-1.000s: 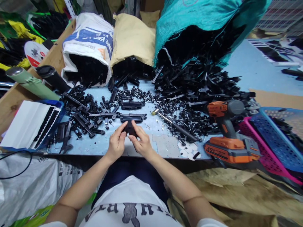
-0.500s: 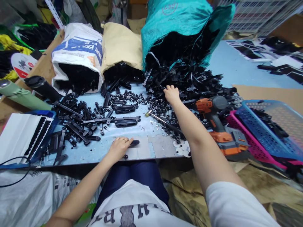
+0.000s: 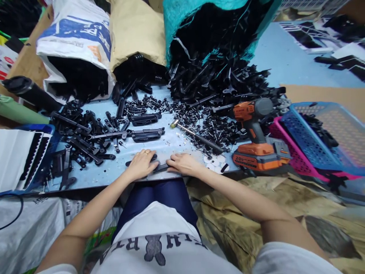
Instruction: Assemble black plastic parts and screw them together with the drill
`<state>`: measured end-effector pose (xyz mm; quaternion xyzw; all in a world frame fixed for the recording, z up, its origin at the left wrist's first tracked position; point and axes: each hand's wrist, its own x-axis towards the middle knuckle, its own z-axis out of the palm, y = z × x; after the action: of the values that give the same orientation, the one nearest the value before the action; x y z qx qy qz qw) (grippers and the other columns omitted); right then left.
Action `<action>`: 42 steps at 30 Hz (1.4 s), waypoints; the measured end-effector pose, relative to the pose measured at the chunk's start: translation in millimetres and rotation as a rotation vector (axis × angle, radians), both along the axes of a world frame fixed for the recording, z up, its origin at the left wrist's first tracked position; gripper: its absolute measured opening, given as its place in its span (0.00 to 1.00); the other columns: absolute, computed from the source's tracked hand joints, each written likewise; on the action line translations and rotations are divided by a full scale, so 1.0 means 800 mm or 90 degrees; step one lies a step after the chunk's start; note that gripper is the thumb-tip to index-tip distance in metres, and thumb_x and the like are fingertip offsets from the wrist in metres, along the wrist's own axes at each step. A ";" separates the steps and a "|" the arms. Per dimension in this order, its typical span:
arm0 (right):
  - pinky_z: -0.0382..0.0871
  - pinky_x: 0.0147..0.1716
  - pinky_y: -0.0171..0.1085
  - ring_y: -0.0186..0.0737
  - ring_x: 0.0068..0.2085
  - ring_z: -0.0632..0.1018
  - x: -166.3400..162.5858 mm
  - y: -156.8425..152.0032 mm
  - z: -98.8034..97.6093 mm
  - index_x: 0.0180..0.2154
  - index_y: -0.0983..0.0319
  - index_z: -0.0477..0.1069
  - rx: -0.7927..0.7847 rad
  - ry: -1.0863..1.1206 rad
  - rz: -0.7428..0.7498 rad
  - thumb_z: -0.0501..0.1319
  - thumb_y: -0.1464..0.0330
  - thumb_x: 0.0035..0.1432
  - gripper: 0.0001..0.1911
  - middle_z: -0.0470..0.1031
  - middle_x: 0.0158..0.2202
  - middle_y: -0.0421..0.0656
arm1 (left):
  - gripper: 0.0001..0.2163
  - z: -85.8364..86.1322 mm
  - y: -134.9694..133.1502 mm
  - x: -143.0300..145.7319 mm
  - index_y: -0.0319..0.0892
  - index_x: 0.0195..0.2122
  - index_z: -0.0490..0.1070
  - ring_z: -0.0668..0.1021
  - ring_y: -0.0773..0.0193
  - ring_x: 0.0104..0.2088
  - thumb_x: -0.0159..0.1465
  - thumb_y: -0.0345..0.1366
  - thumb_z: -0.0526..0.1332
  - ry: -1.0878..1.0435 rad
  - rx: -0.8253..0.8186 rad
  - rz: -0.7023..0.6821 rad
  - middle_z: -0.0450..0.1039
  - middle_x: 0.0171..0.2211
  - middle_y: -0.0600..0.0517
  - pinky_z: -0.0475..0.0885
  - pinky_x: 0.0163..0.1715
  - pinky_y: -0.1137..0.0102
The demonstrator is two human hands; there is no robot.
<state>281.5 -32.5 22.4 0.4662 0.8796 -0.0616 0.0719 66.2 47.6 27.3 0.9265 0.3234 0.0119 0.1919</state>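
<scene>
At the table's [image 3: 176, 144] near edge, our left hand [image 3: 141, 164] covers a black round-ended plastic piece [image 3: 154, 156], grip unclear; our right hand [image 3: 184, 164] pinches a slim dark-grey bar [image 3: 161, 167].

I see black part [image 3: 161, 166] low centre, light-blue table [image 3: 273, 57]. Upper left: white sack [image 3: 65, 43] with blue print [image 3: 76, 29], orange patch [image 3: 94, 52]; tan sack [image 3: 137, 32] beside. Top centre: teal sack [image 3: 175, 21]. Right: orange-and-black drill [image 3: 252, 151], blue basket [image 3: 302, 133], pink basket [image 3: 288, 140]. Bottom: white shirt [image 3: 156, 223], dark print [image 3: 154, 247]; navy trousers [image 3: 161, 195].
</scene>
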 end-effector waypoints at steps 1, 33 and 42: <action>0.57 0.29 0.34 0.39 0.35 0.72 -0.003 0.000 -0.002 0.43 0.62 0.66 -0.002 -0.005 -0.024 0.42 0.54 0.65 0.22 0.70 0.35 0.46 | 0.23 0.001 -0.001 0.001 0.42 0.52 0.61 0.68 0.52 0.49 0.61 0.50 0.54 -0.002 0.004 0.001 0.67 0.47 0.45 0.64 0.47 0.58; 0.64 0.43 0.39 0.45 0.45 0.70 0.108 0.042 0.027 0.47 0.64 0.68 0.219 0.150 -0.468 0.47 0.64 0.65 0.16 0.72 0.43 0.50 | 0.13 0.001 0.169 0.244 0.29 0.45 0.67 0.74 0.57 0.43 0.60 0.24 0.52 0.049 0.067 0.050 0.71 0.41 0.36 0.67 0.43 0.67; 0.64 0.41 0.41 0.47 0.42 0.73 0.162 0.163 0.010 0.45 0.65 0.68 0.121 0.068 -0.654 0.51 0.73 0.58 0.14 0.71 0.42 0.53 | 0.11 -0.001 0.159 0.228 0.35 0.41 0.69 0.74 0.59 0.44 0.63 0.24 0.49 0.035 0.130 -0.059 0.71 0.41 0.42 0.67 0.45 0.67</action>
<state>410.8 97.9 30.1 0.8382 0.5416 -0.0324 -0.0553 248.8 175.1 26.6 0.9551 0.2828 0.0104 0.0882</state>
